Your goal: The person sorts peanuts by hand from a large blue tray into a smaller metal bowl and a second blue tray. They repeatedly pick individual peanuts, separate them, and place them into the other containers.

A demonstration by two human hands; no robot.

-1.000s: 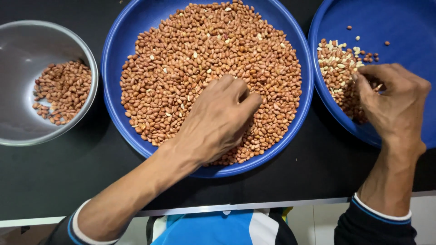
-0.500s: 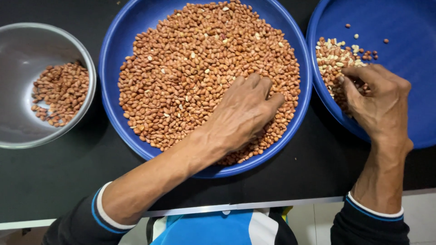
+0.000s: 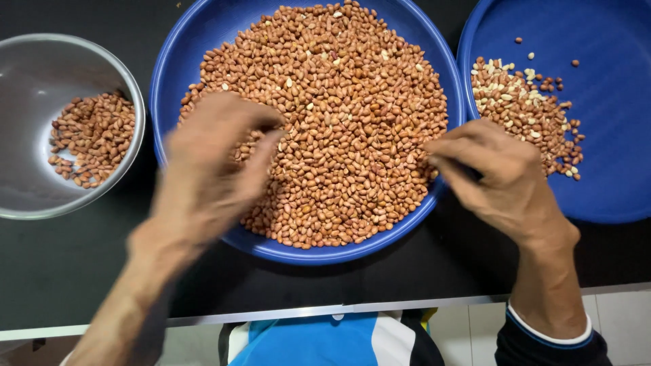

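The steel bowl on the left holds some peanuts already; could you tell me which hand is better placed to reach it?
Probably the left hand: it hovers over the middle tray's left side, next to the steel bowl.

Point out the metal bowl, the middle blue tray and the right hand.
metal bowl [image 3: 41,68]: head view, bare inner wall.
middle blue tray [image 3: 319,255]: head view, near rim.
right hand [image 3: 498,179]: head view, back of the hand.

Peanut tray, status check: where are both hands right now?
Left hand blurred over middle blue tray, on the peanuts. Right hand at tray's right rim, grip unclear. Nothing in the way.
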